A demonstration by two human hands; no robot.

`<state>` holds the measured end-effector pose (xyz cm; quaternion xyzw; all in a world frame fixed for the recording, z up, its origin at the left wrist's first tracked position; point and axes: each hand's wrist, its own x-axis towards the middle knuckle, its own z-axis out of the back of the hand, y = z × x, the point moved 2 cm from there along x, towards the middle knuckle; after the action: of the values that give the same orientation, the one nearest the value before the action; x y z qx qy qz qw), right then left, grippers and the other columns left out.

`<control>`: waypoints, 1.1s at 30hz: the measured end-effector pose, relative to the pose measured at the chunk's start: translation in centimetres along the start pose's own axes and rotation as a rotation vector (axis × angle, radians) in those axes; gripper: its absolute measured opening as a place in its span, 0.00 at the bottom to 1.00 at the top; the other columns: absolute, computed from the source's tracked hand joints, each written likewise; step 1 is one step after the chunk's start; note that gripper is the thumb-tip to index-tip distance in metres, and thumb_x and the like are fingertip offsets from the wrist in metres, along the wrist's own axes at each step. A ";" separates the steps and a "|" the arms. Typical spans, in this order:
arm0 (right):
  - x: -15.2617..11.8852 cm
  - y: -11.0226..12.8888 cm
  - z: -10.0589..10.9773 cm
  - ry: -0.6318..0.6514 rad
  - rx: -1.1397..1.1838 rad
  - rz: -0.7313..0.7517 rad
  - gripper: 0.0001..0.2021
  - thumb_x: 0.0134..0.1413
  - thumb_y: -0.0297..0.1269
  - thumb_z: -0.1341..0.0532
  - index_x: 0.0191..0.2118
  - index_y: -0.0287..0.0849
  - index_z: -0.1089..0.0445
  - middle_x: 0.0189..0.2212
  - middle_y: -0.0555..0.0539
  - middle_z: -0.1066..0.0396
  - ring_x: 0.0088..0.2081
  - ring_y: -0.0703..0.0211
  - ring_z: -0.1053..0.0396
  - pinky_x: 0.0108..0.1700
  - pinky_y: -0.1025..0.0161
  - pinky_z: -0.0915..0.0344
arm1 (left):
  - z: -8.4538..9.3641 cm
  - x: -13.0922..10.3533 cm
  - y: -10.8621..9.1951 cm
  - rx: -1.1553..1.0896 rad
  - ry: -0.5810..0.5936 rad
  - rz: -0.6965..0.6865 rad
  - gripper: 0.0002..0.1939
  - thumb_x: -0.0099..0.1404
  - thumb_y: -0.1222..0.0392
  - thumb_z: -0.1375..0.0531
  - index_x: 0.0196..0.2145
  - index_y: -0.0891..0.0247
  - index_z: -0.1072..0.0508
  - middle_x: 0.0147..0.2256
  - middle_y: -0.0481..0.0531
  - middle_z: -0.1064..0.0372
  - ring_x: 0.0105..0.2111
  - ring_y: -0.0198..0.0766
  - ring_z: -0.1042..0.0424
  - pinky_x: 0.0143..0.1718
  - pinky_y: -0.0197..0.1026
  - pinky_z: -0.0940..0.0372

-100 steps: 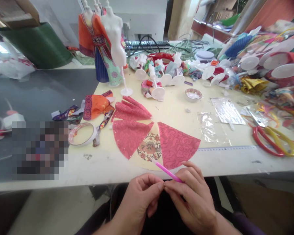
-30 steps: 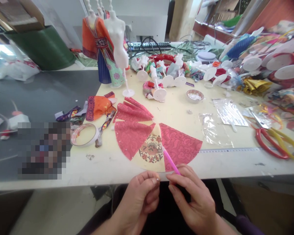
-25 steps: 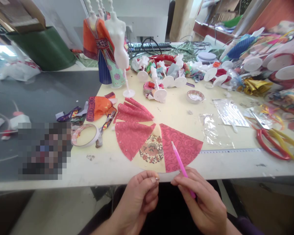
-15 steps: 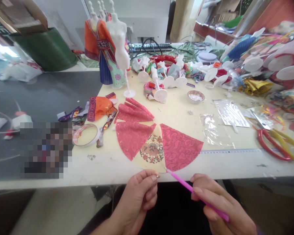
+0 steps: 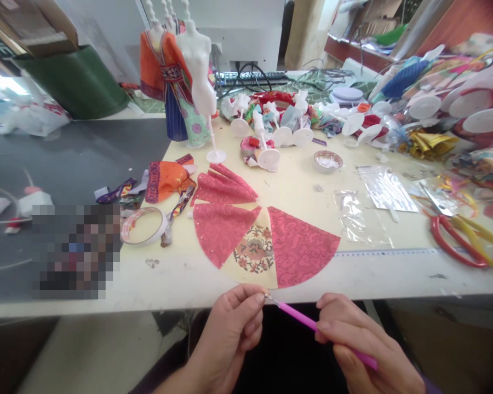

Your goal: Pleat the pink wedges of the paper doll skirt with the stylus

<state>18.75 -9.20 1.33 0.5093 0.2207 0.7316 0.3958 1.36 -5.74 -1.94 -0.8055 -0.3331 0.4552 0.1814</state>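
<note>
My left hand (image 5: 240, 323) is closed in a pinch at the table's front edge; a tiny pale speck shows at its fingertips, too small to make out. My right hand (image 5: 359, 339) grips a slim pink pen-like tool (image 5: 298, 316) with a thin metal tip. That tip meets the left fingertips. Just beyond the hands lies a fan of fabric: a red patterned piece (image 5: 302, 251) on the right, a cream piece with a floral roundel (image 5: 253, 251) in the middle, and another red piece (image 5: 222, 227) on the left, dotted with small pale spots along its edge.
A roll of tape (image 5: 143, 225) and an orange doll garment (image 5: 164, 180) lie left. White mannequins (image 5: 199, 71), one in a robe, stand behind. A small bowl (image 5: 327, 161), plastic bags (image 5: 386, 189), a ruler (image 5: 386, 253) and red-and-yellow-handled scissors (image 5: 458, 241) are on the right.
My right hand has drawn the pink tool's tip off the cream fabric's lower edge, down and left to my left fingertips. My left hand has stayed nearly still.
</note>
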 end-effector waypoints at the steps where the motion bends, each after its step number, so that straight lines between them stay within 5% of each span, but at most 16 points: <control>1: 0.1 0.0 0.0 -0.005 -0.001 0.002 0.12 0.56 0.25 0.47 0.44 0.39 0.32 0.26 0.45 0.30 0.27 0.60 0.32 0.36 0.51 0.30 | 0.0 0.0 0.0 0.003 0.001 0.000 0.06 0.60 0.62 0.41 0.29 0.66 0.33 0.16 0.39 0.52 0.16 0.23 0.59 0.16 0.30 0.62; 33: -0.6 0.0 0.0 -0.055 -0.017 0.008 0.12 0.57 0.26 0.48 0.44 0.39 0.33 0.25 0.47 0.32 0.27 0.60 0.33 0.37 0.49 0.31 | 0.0 -0.1 0.1 0.025 -0.023 0.016 0.06 0.58 0.62 0.39 0.30 0.67 0.31 0.15 0.39 0.51 0.15 0.23 0.59 0.16 0.30 0.64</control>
<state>18.83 -9.67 1.02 0.5269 0.2012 0.7207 0.4030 1.36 -5.84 -1.94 -0.8007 -0.3229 0.4699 0.1839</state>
